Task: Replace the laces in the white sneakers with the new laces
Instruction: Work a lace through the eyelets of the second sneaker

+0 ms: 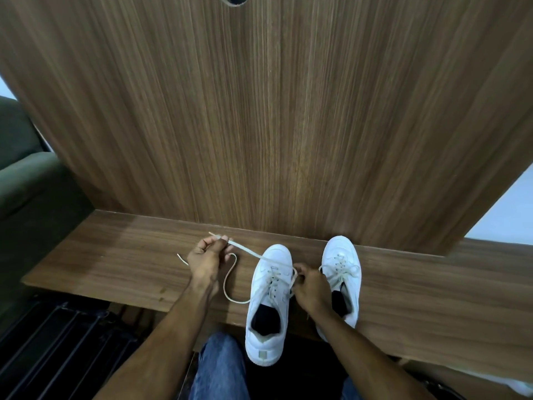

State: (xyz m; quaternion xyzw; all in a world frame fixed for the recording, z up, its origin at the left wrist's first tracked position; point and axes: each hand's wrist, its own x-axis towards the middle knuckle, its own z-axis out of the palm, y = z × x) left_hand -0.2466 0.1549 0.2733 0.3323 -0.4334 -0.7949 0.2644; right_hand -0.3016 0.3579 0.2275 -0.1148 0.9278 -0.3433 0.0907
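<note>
- The lace (248, 251), limp and light, runs from the left sneaker (269, 301) on the worktop (432, 298); best held near its stiff tip.
- Left hand (206, 259) pinches it there.
- Right hand (310, 287) pinches lace at the eyelets.

Tabletop (124, 264): narrow brown wood-grain ledge, backed by an upright panel of matching grain. Two white sneakers on it, toes toward the panel: left sneaker (269, 301), heel overhanging the near edge; right sneaker (343, 272) just beside it. Loose lace (230, 281) curls on the wood left of them.
</note>
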